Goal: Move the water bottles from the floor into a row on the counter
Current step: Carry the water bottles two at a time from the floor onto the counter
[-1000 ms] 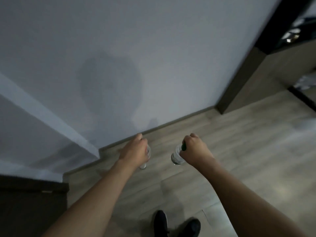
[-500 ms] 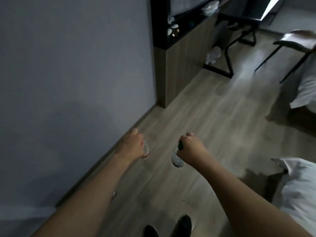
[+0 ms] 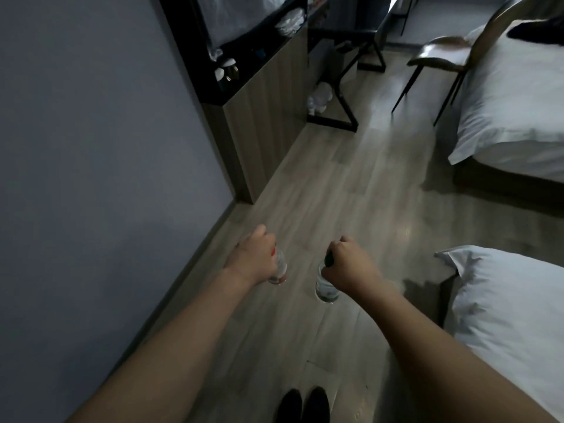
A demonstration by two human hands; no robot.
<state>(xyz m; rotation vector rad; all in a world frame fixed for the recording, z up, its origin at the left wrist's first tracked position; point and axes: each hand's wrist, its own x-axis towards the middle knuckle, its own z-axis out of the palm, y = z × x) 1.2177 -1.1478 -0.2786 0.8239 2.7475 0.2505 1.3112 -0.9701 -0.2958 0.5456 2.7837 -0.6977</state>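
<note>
two hands, left hand [image 3: 254, 257] gripping one bottle [image 3: 279, 270], right hand [image 3: 348, 265] another [image 3: 326, 288]

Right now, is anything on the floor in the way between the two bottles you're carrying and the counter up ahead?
Nothing visible blocks the way. The left hand and right hand each hold a bottle, and the floor runs bare up to the counter along the wall. The chair and beds sit off to the right.

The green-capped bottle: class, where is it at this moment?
In the head view, the green-capped bottle hangs above the wooden floor, gripped at its neck by the right hand, just right of the red-labelled bottle held in the left hand.
</note>
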